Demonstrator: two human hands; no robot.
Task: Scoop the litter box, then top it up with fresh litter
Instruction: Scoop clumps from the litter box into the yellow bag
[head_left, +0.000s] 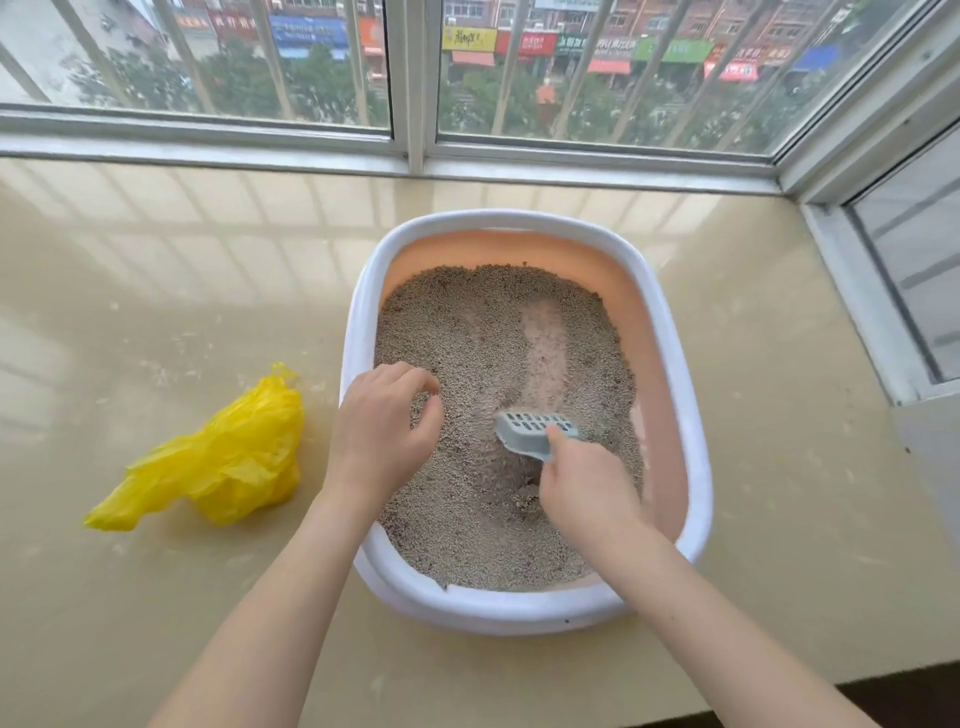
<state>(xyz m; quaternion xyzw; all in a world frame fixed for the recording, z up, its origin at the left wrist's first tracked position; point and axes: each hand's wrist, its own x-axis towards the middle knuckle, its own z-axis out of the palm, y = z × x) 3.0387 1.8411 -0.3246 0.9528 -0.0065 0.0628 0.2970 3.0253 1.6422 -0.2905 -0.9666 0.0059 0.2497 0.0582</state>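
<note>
A white-rimmed litter box (670, 332) with peach inner walls stands on the beige ledge, filled with grey-brown litter (467, 322). A bare streak runs down the litter's middle. My right hand (587, 483) grips the handle of a blue-grey slotted scoop (530, 428), whose head lies on the litter near the box's centre. My left hand (379, 436) hovers over the left side of the litter with its fingers curled; whether they pinch any litter I cannot tell. A darker clump (527, 499) lies just left of my right hand.
A crumpled yellow plastic bag (218, 462) lies on the ledge (156, 291) to the left of the box. Barred windows (405, 83) close off the far side and the right. The ledge's front edge runs along the lower right.
</note>
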